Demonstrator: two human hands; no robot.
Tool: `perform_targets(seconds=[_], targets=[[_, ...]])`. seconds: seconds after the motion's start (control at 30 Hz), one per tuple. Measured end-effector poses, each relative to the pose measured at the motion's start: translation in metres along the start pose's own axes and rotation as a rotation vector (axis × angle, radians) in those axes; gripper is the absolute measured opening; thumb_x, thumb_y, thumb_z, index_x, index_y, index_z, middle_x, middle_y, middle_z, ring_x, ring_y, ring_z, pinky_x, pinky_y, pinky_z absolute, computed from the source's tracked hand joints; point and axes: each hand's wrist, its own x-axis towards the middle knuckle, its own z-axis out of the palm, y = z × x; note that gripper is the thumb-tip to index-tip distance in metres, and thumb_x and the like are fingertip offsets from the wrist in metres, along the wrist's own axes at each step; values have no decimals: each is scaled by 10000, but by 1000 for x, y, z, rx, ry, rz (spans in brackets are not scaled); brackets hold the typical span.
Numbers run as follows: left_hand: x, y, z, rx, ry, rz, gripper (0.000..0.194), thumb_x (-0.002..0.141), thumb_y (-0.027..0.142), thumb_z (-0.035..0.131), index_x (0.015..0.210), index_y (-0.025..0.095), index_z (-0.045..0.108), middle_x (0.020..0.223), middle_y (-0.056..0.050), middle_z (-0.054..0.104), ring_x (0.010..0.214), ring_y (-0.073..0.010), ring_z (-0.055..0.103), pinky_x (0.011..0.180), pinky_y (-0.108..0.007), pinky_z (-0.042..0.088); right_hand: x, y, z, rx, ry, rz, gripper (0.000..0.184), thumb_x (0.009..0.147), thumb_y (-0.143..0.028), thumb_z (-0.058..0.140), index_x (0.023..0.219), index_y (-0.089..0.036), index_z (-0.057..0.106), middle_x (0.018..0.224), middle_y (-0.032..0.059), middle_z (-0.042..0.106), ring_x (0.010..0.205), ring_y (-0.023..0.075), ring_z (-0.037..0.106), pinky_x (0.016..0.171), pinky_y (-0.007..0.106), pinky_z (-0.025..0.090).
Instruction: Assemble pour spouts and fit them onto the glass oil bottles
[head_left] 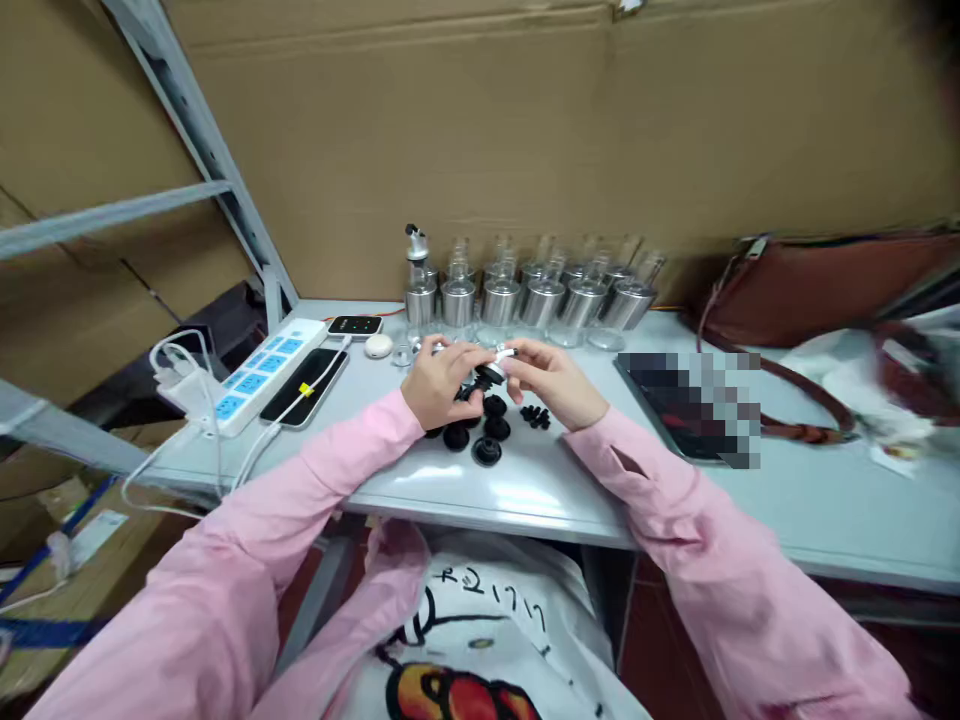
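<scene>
Over the middle of the table, both hands meet at one pour spout point(507, 356), which has a silvery-white top and a black stopper base. My left hand point(441, 388) is closed about the black lower end, its thumb and fingers pinching. At the upper right side of the same spout, my right hand point(556, 384) pinches with thumb and fingertips. Several loose black stoppers point(487, 452) lie on the table just below the hands. A small heap of tiny black caps point(535, 416) sits beside the right fingers. More silvery parts show partly behind my left hand.
Several glass-necked steel bottles point(501, 298) stand in rows at the back; the leftmost carries a fitted spout point(417, 242). To the left lie a power strip point(262, 372), a cabled phone point(304, 395) and a round white case point(379, 346). A tablet point(660, 400) and brown bag point(825, 290) lie right.
</scene>
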Motion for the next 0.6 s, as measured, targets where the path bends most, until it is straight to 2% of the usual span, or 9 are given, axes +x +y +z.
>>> perform_targets(seconds=[0.07,0.17,0.33,0.43,0.6], targets=[[0,0,-3,10,-55,-37,386,753,219,423,1124,151,508,1023,-83,652,892,-203,597,858,-372,329,2,-1,0,-3,136,-106,378,650,-405,717,852,-208,465,728,-60,477,435,28,417,423,207,327],[-1,0,-5,34,-124,-94,410,780,243,408,1171,170,504,1034,-83,647,917,-216,588,871,-383,324,2,-3,0,-56,201,-200,329,667,-361,712,794,-212,448,718,-61,461,466,31,391,427,196,320],[-1,-2,-2,47,-134,-113,395,838,301,403,1187,136,489,1012,-98,653,895,-216,588,851,-373,324,-3,-4,0,-250,52,-249,233,693,-304,675,842,-197,531,796,-5,556,635,96,527,549,232,434],[-1,-1,-2,39,-102,-115,372,856,317,408,1171,134,481,975,-88,662,855,-205,595,833,-367,305,-4,-2,0,-345,35,-281,246,692,-265,664,900,-197,552,850,18,598,712,124,564,613,258,470],[3,4,-9,21,-124,-256,341,789,370,447,1051,159,508,924,-68,654,793,-206,587,801,-384,269,-3,-1,0,-319,54,-298,232,688,-267,665,875,-198,547,850,27,620,731,135,588,651,271,506]])
